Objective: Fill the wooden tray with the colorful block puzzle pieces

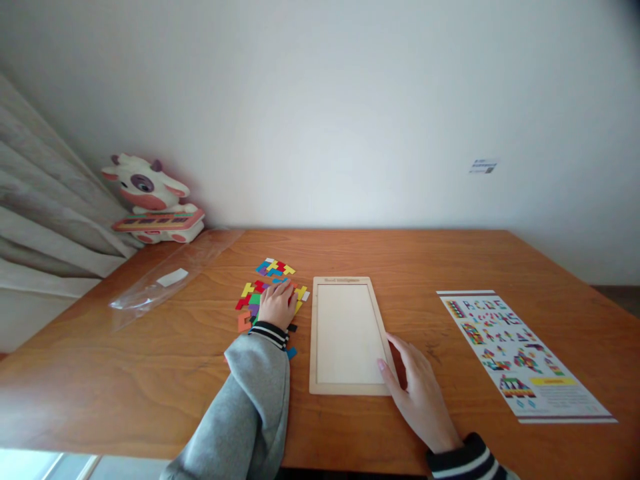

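Note:
My left hand [276, 305] lies palm down over a loose heap of flat coloured puzzle pieces [255, 300]. Its fingers rest forward on the pieces and cover some of them; no piece can be seen lifted. A shallow wooden puzzle tray [313, 333] with a raised frame and a pale, bare inside lies flat to the right of the heap. At the tray's lower right edge is my right hand [417, 387], thumb over the frame and fingers along the side, holding that edge.
A printed pattern sheet [520, 353] lies on the right of the wooden table [390, 250]. At the left are a clear plastic bag [170, 283] and a toy cow with a keyboard [155, 200]. A small label [483, 167] sticks to the wall behind.

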A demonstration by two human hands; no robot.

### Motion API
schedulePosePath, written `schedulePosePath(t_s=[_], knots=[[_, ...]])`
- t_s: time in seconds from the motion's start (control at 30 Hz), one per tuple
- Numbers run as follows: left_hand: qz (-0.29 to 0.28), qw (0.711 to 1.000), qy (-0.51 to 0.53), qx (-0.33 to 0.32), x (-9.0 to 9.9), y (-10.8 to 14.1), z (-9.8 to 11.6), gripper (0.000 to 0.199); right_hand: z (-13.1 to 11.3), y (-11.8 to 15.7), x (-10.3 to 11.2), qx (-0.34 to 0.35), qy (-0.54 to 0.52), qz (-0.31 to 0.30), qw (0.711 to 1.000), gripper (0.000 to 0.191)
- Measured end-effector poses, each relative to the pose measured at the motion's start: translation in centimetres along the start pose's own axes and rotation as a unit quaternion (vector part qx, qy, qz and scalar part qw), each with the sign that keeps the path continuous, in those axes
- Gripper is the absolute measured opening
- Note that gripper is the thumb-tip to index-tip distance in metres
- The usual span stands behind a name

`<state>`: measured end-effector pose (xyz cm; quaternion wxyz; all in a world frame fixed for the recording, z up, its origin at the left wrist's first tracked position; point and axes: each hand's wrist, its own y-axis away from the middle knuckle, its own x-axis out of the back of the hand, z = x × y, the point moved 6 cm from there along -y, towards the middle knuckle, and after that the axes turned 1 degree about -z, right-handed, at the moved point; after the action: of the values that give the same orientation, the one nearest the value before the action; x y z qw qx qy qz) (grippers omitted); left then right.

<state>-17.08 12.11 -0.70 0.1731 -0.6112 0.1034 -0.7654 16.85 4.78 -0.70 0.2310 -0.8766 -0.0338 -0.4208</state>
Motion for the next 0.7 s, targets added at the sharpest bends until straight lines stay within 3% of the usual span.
schedulePosePath(t_s=[0.7], knots=[[-0.022, 0.999, 0.014, -0.023, 0.1, 0.1, 1.3, 0.042, 0.0, 0.1, 0.0, 0.002, 0.009, 0.000, 1.000, 0.046]])
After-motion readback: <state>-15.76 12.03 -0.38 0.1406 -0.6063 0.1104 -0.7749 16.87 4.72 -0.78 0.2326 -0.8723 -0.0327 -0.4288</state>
